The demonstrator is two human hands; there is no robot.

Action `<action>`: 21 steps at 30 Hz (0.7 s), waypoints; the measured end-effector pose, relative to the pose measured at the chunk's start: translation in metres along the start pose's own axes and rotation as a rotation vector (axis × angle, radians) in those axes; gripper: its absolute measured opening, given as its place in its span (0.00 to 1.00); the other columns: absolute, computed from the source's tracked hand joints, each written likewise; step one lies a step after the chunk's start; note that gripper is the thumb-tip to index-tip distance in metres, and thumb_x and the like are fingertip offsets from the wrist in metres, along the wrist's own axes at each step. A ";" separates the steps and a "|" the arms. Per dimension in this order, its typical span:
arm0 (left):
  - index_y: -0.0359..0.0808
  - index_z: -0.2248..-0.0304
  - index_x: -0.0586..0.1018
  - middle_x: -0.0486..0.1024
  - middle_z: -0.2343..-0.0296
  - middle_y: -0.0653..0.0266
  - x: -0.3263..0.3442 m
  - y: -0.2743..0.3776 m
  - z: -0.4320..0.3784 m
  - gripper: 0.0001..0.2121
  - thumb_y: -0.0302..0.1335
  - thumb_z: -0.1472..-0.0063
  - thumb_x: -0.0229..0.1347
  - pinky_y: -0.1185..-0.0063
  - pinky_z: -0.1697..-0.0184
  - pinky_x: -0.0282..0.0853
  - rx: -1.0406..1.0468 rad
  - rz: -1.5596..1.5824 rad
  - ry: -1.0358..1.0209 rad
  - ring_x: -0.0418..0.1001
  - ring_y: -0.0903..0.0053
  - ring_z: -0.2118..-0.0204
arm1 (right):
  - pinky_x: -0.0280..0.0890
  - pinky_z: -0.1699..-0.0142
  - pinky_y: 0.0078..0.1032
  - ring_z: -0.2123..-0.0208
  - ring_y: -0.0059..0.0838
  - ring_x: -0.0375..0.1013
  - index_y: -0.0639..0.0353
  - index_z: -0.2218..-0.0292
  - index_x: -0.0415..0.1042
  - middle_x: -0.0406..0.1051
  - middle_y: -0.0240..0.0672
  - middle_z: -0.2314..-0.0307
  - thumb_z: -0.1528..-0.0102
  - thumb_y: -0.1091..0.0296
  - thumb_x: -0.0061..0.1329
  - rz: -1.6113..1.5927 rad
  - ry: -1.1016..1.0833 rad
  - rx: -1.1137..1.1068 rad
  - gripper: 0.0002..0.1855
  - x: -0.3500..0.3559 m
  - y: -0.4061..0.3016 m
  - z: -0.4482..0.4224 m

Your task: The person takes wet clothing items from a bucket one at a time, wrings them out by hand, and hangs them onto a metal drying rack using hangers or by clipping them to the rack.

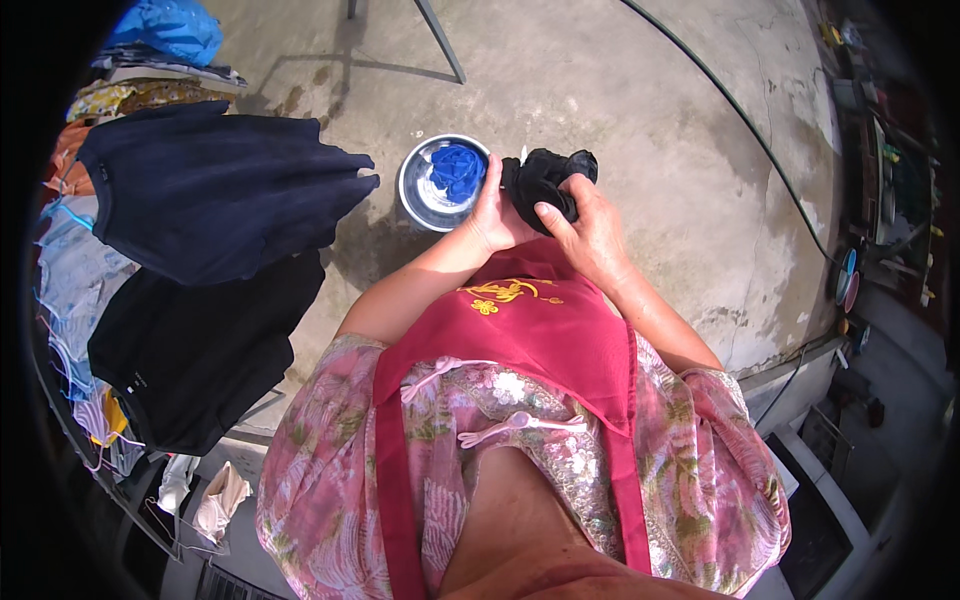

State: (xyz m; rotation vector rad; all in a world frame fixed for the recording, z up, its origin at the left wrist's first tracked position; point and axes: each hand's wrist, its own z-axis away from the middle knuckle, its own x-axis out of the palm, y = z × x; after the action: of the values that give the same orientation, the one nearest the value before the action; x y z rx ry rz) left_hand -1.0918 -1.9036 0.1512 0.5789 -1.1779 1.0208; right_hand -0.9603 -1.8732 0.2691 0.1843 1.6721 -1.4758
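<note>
A bunched black garment (pixel 544 187) is held up in front of my red apron. My right hand (pixel 596 236) grips it from the right, thumb and fingers pressed into the fabric. On its left side, my left hand (pixel 499 214) holds it with the thumb raised; the other fingers are partly hidden by the cloth. Beyond my left hand stands a round metal basin (pixel 406 187) on the ground. Inside it lies a crumpled blue cloth (pixel 457 172), apart from both hands.
At left, a dark navy garment (pixel 217 187) and a black garment (pixel 202 352) hang on a rack among other laundry. Light bras (pixel 222 501) hang lower down. Metal legs (pixel 441 41) stand ahead on the concrete floor (pixel 660 165); a dark hose (pixel 739 112) crosses it at right.
</note>
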 end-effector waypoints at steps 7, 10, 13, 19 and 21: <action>0.37 0.50 0.67 0.71 0.55 0.59 0.016 0.021 -0.012 0.27 0.45 0.44 0.54 0.66 0.46 0.63 0.095 -0.075 -0.236 0.69 0.66 0.52 | 0.67 0.61 0.28 0.63 0.36 0.68 0.59 0.62 0.62 0.63 0.39 0.62 0.51 0.68 0.54 -0.244 -0.127 -0.097 0.17 -0.018 0.007 0.021; 0.31 0.54 0.70 0.74 0.60 0.59 0.026 0.036 -0.016 0.19 0.34 0.43 0.52 0.68 0.49 0.66 0.053 -0.188 -0.167 0.73 0.67 0.57 | 0.69 0.59 0.27 0.58 0.25 0.66 0.56 0.53 0.56 0.62 0.34 0.57 0.43 0.58 0.48 -0.776 -0.019 0.424 0.22 -0.019 0.017 0.006; 0.30 0.54 0.69 0.74 0.59 0.58 0.036 0.044 -0.017 0.19 0.30 0.43 0.50 0.68 0.49 0.66 0.078 -0.286 -0.137 0.72 0.67 0.56 | 0.69 0.64 0.24 0.64 0.22 0.69 0.61 0.57 0.63 0.67 0.32 0.65 0.44 0.62 0.48 -0.694 -0.060 0.480 0.17 -0.010 0.056 -0.027; 0.30 0.49 0.65 0.69 0.53 0.56 0.050 0.052 -0.024 0.24 0.30 0.45 0.51 0.68 0.43 0.59 0.180 -0.310 -0.083 0.67 0.67 0.50 | 0.64 0.70 0.17 0.75 0.16 0.67 0.63 0.63 0.66 0.70 0.28 0.75 0.48 0.70 0.53 -0.565 0.311 0.162 0.12 -0.025 0.072 -0.094; 0.32 0.48 0.64 0.68 0.53 0.57 0.059 0.047 -0.034 0.27 0.37 0.45 0.54 0.68 0.43 0.59 0.279 -0.291 -0.099 0.66 0.68 0.49 | 0.64 0.71 0.19 0.76 0.18 0.68 0.64 0.61 0.66 0.71 0.31 0.75 0.49 0.68 0.54 -0.259 0.304 -0.108 0.15 -0.036 0.051 -0.107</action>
State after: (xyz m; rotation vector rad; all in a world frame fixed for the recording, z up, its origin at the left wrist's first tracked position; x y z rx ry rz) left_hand -1.1150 -1.8346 0.1895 1.0010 -1.0061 0.9181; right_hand -0.9600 -1.7515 0.2465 0.1417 2.0790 -1.6029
